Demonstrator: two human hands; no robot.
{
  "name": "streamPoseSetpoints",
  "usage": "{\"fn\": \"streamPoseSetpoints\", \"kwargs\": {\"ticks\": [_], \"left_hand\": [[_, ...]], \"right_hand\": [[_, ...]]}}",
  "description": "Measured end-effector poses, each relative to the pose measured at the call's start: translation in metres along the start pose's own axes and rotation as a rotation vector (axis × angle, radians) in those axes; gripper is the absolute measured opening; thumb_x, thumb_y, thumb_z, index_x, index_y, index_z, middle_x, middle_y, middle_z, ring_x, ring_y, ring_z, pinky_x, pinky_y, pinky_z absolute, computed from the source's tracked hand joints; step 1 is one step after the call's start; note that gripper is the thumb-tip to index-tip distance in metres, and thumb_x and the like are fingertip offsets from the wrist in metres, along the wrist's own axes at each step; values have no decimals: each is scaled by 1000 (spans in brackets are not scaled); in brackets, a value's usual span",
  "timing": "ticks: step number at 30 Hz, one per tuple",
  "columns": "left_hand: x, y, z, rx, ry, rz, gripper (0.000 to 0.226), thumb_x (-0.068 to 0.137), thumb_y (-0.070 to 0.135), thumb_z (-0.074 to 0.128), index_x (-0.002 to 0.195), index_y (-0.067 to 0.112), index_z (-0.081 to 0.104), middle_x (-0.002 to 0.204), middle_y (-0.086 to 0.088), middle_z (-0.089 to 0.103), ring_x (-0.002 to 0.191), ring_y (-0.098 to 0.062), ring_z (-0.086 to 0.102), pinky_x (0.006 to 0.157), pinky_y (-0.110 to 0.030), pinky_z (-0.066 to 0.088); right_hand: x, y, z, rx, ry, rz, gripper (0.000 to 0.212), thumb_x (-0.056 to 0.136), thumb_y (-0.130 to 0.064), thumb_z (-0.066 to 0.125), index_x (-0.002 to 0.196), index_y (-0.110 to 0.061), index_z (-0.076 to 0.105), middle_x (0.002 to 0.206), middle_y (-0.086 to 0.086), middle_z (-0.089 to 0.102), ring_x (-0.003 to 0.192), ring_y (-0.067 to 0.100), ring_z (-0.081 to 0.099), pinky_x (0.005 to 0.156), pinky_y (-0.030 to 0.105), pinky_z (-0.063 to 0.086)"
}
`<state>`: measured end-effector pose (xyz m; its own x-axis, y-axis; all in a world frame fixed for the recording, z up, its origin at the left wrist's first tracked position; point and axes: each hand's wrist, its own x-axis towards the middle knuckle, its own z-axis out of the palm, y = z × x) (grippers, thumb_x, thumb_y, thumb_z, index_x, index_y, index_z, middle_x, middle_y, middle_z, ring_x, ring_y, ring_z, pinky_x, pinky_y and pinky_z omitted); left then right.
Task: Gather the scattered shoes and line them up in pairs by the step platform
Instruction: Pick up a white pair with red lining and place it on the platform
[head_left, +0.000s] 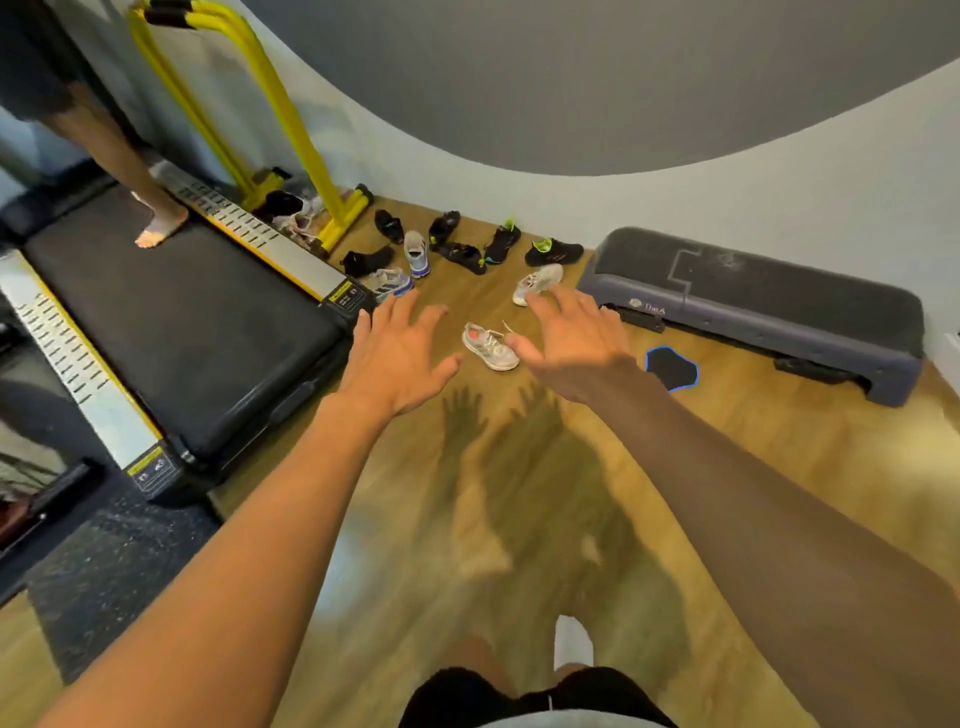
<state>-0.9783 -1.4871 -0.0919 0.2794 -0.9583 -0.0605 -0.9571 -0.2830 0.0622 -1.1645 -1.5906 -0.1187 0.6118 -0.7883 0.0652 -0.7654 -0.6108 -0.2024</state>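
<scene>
Several shoes lie scattered on the wooden floor. A white shoe with an orange patch (490, 345) lies between my hands. Another white shoe (537, 283) lies near the grey step platform (753, 306), just beyond my right fingertips. Black shoes with lime accents (553, 252) (502, 242) and plain black shoes (461, 256) (389, 226) sit near the wall. A white and blue shoe (417, 253) and a striped one (390, 283) lie by the treadmill. My left hand (402, 353) and right hand (574, 345) are stretched out above the floor, fingers spread, holding nothing.
A black treadmill (171, 322) fills the left, with a person's bare foot (158, 228) on its belt. A yellow metal frame (291, 135) stands by the wall with more shoes beneath it. A black disc with a blue rim (671, 368) lies before the platform.
</scene>
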Motion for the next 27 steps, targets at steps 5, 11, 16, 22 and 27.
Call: {"fn": "streamPoseSetpoints", "kwargs": {"ticks": [5,11,16,22,27], "left_hand": [[93,-40,10,40,-39,-9,68,90,57,49,148,26,29,157,-12,20,144,-34,17,116,-56,16],[226,-103,36,55,-32,53,66,89,55,52,145,25,36,151,-11,30,140,-31,25,114,-49,23],[340,-136,43,82,-75,155,68,89,53,53,146,21,34,151,-14,30,141,-33,24,115,-52,16],[475,-145,62,75,-175,271,67,90,50,52,148,25,29,158,-11,18,146,-31,15,117,-52,11],[564,-158,102,108,-268,296,67,90,51,52,147,26,29,158,-10,20,145,-30,16,117,-50,12]], "right_hand": [[100,-3,30,-26,-102,-47,62,92,-63,34,139,-22,39,147,10,38,132,30,39,100,49,36],[223,-7,76,9,-165,11,57,94,-58,33,137,-20,41,148,10,36,135,30,33,104,50,31],[320,-6,101,50,-176,117,59,93,-57,34,137,-19,42,145,10,40,133,31,36,101,50,32],[421,37,133,96,-235,329,65,92,-64,29,143,-24,34,148,10,36,134,32,35,105,52,30],[500,59,185,137,-347,432,69,92,-65,26,147,-24,28,153,13,30,137,34,32,104,52,31]]}}
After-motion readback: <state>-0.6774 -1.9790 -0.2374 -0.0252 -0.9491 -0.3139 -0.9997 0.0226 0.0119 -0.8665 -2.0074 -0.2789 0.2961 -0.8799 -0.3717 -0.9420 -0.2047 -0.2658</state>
